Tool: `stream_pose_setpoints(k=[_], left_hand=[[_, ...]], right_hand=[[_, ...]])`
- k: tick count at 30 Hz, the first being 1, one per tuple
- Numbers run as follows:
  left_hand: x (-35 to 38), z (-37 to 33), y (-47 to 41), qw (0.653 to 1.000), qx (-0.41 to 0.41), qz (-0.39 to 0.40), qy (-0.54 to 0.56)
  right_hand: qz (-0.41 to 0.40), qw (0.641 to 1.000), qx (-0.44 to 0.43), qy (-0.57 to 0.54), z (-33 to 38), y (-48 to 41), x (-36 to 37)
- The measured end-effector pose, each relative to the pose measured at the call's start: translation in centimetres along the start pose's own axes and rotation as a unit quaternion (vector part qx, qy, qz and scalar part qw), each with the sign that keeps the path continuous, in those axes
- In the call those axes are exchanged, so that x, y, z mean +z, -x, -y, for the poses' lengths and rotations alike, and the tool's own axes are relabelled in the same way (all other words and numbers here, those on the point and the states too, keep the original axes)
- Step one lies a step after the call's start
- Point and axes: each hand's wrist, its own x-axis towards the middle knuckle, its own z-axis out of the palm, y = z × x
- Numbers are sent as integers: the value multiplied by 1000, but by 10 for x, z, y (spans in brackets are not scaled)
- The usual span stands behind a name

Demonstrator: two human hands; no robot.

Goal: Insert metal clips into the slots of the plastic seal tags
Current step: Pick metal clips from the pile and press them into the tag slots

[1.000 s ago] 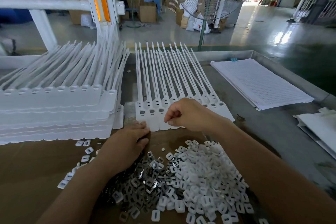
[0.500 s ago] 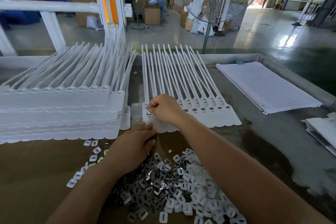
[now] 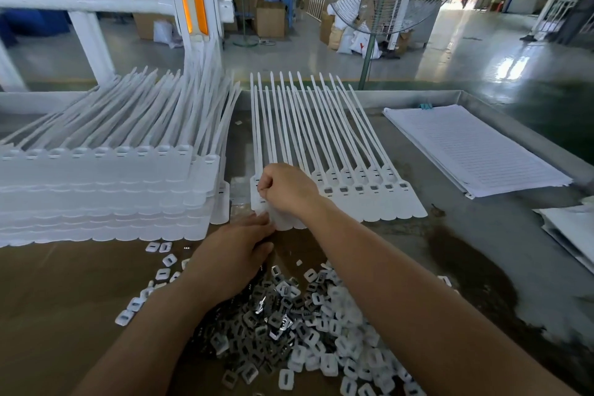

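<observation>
A flat row of joined white plastic seal tags [image 3: 363, 193] lies on the table, straps pointing away from me. My right hand [image 3: 286, 188] hovers over the leftmost tag heads, fingers curled and pinching something small that I cannot make out. Several tag slots to its right show dark clips inside. My left hand [image 3: 238, 254] rests on the near edge of the tag row, just above a heap of metal clips [image 3: 266, 321] mixed with small white plastic pieces [image 3: 350, 341].
A tall stack of white seal tags [image 3: 106, 190] fills the left of the table. Lined paper sheets [image 3: 472, 151] lie at the right, more paper [image 3: 572, 231] beyond. Brown cardboard [image 3: 58, 315] covers the near table. A raised metal rim [image 3: 501, 109] borders the table.
My right hand has moved left along the tag row, from the middle heads to the leftmost ones. My left hand stays at the row's near edge.
</observation>
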Motion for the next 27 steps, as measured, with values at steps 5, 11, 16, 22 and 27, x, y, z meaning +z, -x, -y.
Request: stream_pose_setpoints(k=[5,11,16,22,27], left_hand=[[0,0,-1,1000,-7,6,-2],[-1,-1,0,1000,-10,4,-2],[-1,0,0,1000,-10,0,-2],[-2,0,-1,1000,-4,2,-5],[-1,0,-2,1000,-13,11,-9]], right_hand=[[-19,999,28,-20,-4,-6,2],[-5,998,58,-6,-2,-17,1],[9,998,63,2,0,-21,2],[50,997,-15,-63,-12,-2,-14],[137,979,-36,-149,-22,22,-39]])
